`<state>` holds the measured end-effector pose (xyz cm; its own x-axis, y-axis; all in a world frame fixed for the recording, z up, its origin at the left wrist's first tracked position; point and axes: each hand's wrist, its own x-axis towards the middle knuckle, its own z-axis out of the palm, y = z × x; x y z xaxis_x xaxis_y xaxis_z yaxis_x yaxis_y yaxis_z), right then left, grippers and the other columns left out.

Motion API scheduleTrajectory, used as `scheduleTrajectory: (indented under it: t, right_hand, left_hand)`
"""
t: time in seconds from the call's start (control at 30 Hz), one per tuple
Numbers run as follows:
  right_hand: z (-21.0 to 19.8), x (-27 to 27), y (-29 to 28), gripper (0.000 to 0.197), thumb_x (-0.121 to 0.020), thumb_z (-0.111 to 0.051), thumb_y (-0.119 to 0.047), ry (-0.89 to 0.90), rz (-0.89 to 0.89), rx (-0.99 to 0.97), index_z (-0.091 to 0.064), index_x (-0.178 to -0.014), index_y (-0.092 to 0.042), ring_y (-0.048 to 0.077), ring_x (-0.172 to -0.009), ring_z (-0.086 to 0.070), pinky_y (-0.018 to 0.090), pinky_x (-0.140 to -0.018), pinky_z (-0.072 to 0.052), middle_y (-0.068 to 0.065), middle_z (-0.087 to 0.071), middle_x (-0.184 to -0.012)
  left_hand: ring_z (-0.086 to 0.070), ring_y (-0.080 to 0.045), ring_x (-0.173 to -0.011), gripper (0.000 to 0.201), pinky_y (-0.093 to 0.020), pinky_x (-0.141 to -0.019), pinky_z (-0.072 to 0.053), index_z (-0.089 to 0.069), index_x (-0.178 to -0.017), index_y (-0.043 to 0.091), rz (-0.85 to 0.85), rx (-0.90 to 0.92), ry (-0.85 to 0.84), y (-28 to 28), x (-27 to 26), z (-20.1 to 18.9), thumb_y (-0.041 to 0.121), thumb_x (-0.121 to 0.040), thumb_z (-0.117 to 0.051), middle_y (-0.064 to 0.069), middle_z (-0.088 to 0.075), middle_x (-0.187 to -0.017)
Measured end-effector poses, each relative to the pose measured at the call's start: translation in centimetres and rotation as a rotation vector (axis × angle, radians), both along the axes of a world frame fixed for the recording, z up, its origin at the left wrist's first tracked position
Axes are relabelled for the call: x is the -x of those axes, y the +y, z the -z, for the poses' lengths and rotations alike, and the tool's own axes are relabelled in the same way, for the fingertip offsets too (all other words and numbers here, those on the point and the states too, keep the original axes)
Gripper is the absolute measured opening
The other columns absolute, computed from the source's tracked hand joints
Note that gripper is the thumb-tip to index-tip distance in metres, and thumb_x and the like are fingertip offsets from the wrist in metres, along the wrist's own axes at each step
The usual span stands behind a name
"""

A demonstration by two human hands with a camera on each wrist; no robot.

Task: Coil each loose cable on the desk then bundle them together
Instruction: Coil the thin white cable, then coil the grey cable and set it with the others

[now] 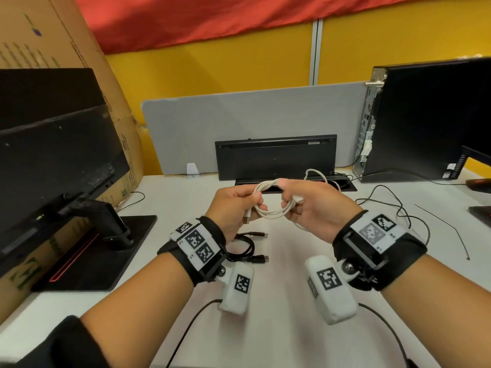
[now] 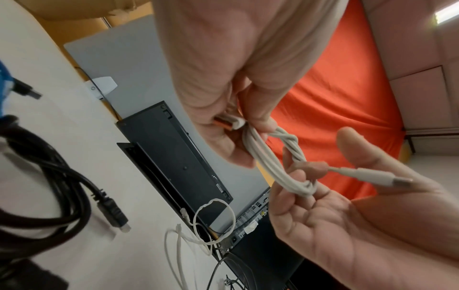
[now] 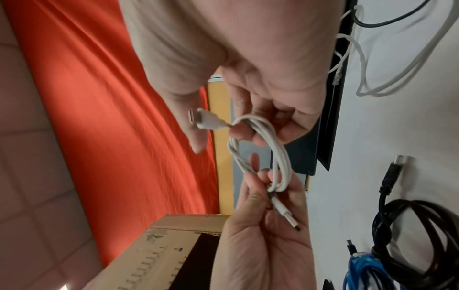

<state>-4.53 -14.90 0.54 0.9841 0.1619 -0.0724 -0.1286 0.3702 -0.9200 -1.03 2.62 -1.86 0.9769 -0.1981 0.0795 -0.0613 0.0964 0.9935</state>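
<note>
A white USB cable (image 1: pixel 271 207), wound into a small coil, hangs in the air between both hands above the desk. My left hand (image 1: pixel 253 205) grips the coil's left side, and a metal USB plug (image 1: pixel 247 217) sticks out below its fingers. My right hand (image 1: pixel 288 199) curls its fingers round the coil's right side (image 3: pixel 278 155), and the other white plug (image 3: pixel 206 119) lies by its thumb. In the left wrist view the strands (image 2: pixel 270 162) are twisted where the right fingers hold them. A coiled black cable (image 1: pixel 245 248) lies on the desk under my left wrist.
A loose white cable (image 1: pixel 317 175) lies by the upended black keyboard (image 1: pixel 275 158). A thin black wire (image 1: pixel 393 205) sprawls at the right near the computer tower (image 1: pixel 425 120). A monitor (image 1: pixel 53 160) stands at the left. A blue cable (image 3: pixel 360 274) lies beside the black one.
</note>
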Motion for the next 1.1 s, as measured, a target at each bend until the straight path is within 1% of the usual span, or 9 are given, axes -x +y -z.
scheduleTrajectory:
  t: [0.13,0.33,0.43,0.5,0.7,0.77,0.83,0.97,1.1]
  right_hand:
    - [0.5,-0.5,1.4,0.028,-0.081,-0.065,0.011,-0.084,0.048,0.246,-0.072,-0.103,-0.005,0.026,-0.092,-0.073,0.033,-0.077,-0.061,0.013,-0.075,-0.099]
    - [1.5,-1.6,3.5,0.025,-0.083,-0.067,0.005,0.037,-0.141,0.199,-0.072,-0.106,-0.006,0.023,-0.093,-0.073,0.029,-0.075,-0.060,0.014,-0.075,-0.100]
    - [2.1,-2.9,4.4,0.023,-0.082,-0.072,0.001,0.071,-0.081,0.405,-0.073,-0.104,-0.005,0.019,-0.080,-0.072,0.028,-0.072,-0.060,0.014,-0.075,-0.097]
    - [2.7,-3.8,5.0,0.020,-0.078,-0.073,0.003,0.090,0.019,0.568,-0.072,-0.098,0.003,0.020,-0.070,-0.065,0.030,-0.072,-0.057,0.019,-0.073,-0.092]
    - [4.9,-5.7,6.1,0.015,-0.073,-0.068,0.004,0.229,-0.001,0.817,-0.070,-0.086,0.012,0.030,-0.076,-0.067,0.043,-0.092,-0.053,0.027,-0.072,-0.089]
    - [5.6,-6.1,6.4,0.009,-0.070,-0.072,-0.002,0.196,0.009,0.917,-0.067,-0.076,0.002,0.030,-0.075,-0.067,0.047,-0.090,-0.055,0.022,-0.070,-0.080]
    - [6.2,-6.5,6.6,0.015,-0.066,-0.078,-0.010,0.165,0.020,0.988,-0.064,-0.069,-0.003,0.031,-0.078,-0.072,0.049,-0.084,-0.058,0.016,-0.068,-0.073]
    - [6.6,-6.3,7.0,0.018,-0.066,-0.080,-0.018,0.120,-0.010,1.126,-0.066,-0.062,-0.008,0.026,-0.076,-0.074,0.039,-0.078,-0.060,0.010,-0.074,-0.072]
    - [6.4,-6.3,6.8,0.019,-0.074,-0.077,-0.023,0.089,-0.012,1.179,-0.070,-0.079,-0.006,0.025,-0.081,-0.072,0.034,-0.079,-0.059,0.012,-0.074,-0.086]
  left_hand:
    - [-0.055,-0.014,-0.058,0.024,-0.029,-0.063,-0.053,-0.062,-0.083,0.000,-0.063,0.087,0.114,1.0,-0.3,0.0,-0.001,-0.098,-0.043,-0.005,-0.059,-0.069]
    - [-0.041,-0.012,-0.054,0.033,-0.021,-0.054,-0.040,-0.061,-0.094,-0.004,-0.099,0.230,0.356,3.4,-0.7,-0.3,-0.010,-0.090,-0.028,-0.009,-0.049,-0.073]
    - [-0.056,-0.021,-0.069,0.026,-0.023,-0.049,-0.048,-0.063,-0.100,-0.006,-0.148,0.010,0.339,4.5,-1.2,0.4,-0.009,-0.092,-0.038,-0.018,-0.064,-0.089]
    - [-0.061,-0.023,-0.078,0.018,-0.026,-0.055,-0.054,-0.064,-0.107,-0.002,-0.199,-0.234,0.293,5.3,-1.8,1.2,-0.001,-0.095,-0.050,-0.016,-0.068,-0.090]
    - [-0.059,-0.019,-0.054,0.011,-0.028,-0.058,-0.055,-0.071,-0.083,0.003,-0.255,-0.781,0.101,5.8,-2.9,3.4,0.009,-0.089,-0.066,-0.015,-0.069,-0.071]
    - [-0.053,-0.015,-0.041,0.012,-0.023,-0.045,-0.049,-0.070,-0.080,0.005,-0.252,-0.834,0.119,5.7,-3.0,3.7,0.008,-0.090,-0.064,-0.009,-0.063,-0.057]
    - [-0.051,-0.015,-0.039,0.012,-0.021,-0.041,-0.044,-0.070,-0.079,0.007,-0.245,-0.905,0.114,5.6,-3.2,3.9,0.006,-0.089,-0.063,-0.004,-0.060,-0.055]
    - [-0.063,-0.019,-0.070,0.013,-0.028,-0.066,-0.055,-0.074,-0.082,0.015,-0.235,-1.087,0.020,5.5,-3.4,4.2,0.010,-0.087,-0.063,-0.002,-0.068,-0.078]
    - [-0.065,-0.022,-0.091,0.016,-0.027,-0.078,-0.050,-0.074,-0.099,0.019,-0.233,-1.194,-0.023,5.2,-3.6,4.7,0.016,-0.087,-0.065,-0.002,-0.072,-0.102]
